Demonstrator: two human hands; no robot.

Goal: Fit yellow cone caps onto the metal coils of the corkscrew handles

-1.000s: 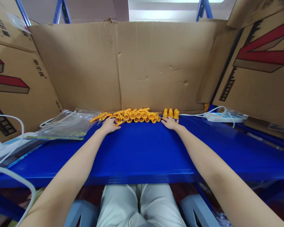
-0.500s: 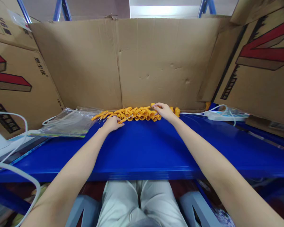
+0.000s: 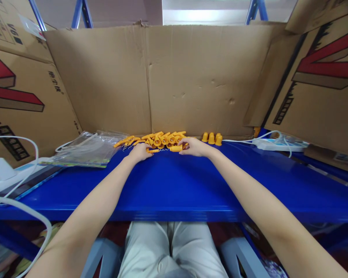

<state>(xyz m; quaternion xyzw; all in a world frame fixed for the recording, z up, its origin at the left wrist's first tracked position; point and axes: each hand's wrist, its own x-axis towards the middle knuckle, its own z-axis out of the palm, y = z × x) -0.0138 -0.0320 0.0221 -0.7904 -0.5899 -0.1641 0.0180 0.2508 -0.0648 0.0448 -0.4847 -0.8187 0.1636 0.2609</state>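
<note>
My left hand [image 3: 140, 153] is closed round a yellow ridged plastic rod [image 3: 153, 151], low over the blue table. From the rod a thin coiled metal spring [image 3: 164, 149] reaches to the right. In my right hand [image 3: 193, 147] is a yellow plastic cylinder [image 3: 176, 148], pinched and lying sideways, its end toward the spring. Whether spring and cylinder touch, I cannot tell. Right behind both hands lies a pile of yellow flared plastic parts [image 3: 165, 139], open ends toward me. Loose ridged rods with springs [image 3: 124, 141] lie left of my left hand.
Several yellow bell-shaped caps [image 3: 211, 138] stand at the back, right of my right hand. A clear plastic bag [image 3: 87, 152] lies at the left. White power strips [image 3: 278, 144] with cables sit at both sides. Cardboard walls [image 3: 205, 77] enclose the blue table [image 3: 174, 185].
My right hand has come down and toward me from the pile's back right, bringing the cylinder opposite the spring. My left hand has moved slightly, still holding the rod. The view has shifted a little.
</note>
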